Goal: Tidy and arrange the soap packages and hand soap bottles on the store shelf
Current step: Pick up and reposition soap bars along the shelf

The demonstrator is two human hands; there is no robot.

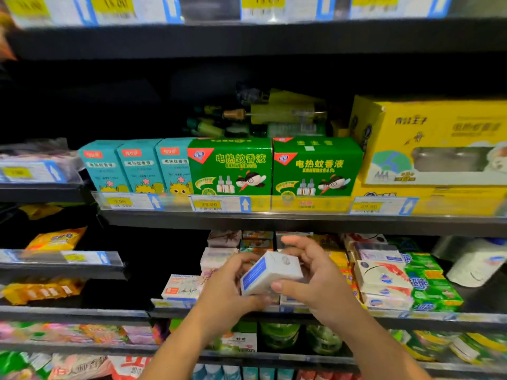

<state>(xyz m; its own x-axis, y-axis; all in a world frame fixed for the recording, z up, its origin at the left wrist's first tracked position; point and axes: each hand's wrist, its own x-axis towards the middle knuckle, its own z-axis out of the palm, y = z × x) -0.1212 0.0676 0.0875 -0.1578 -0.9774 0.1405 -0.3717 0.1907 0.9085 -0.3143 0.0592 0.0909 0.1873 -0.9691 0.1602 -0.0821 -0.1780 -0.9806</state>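
Head view, the only one.

Both hands are up in front of the soap shelf [452,320], clamped on one soap box [270,271] between them.
- Left hand [227,283]: fingers curled round the box's blue-labelled end, with the fingertips partly hidden behind it.
- Right hand [315,278]: thumb pressed on the near lower edge and fingers bent over the far side. The upper fingers are blurred.
- Box: white, tilted, held in the air just in front of the shelf row and resting on nothing. Its print is unreadable.

Behind the left hand are pale packs [219,259], partly covered by it. Right of the hands is a stack of white-red packs [384,281], touching the green packs [430,286] beside it. At far right is a white bottle [472,267]; its top is hidden under the shelf above and its label is blurred.

Shelf above, left to right:
- teal boxes [123,165]
- two green boxes [230,165]
- a yellow box [433,141], cut off by the frame edge

The items behind the green boxes are too dark to identify. The left shelves and lower rows are smeared.
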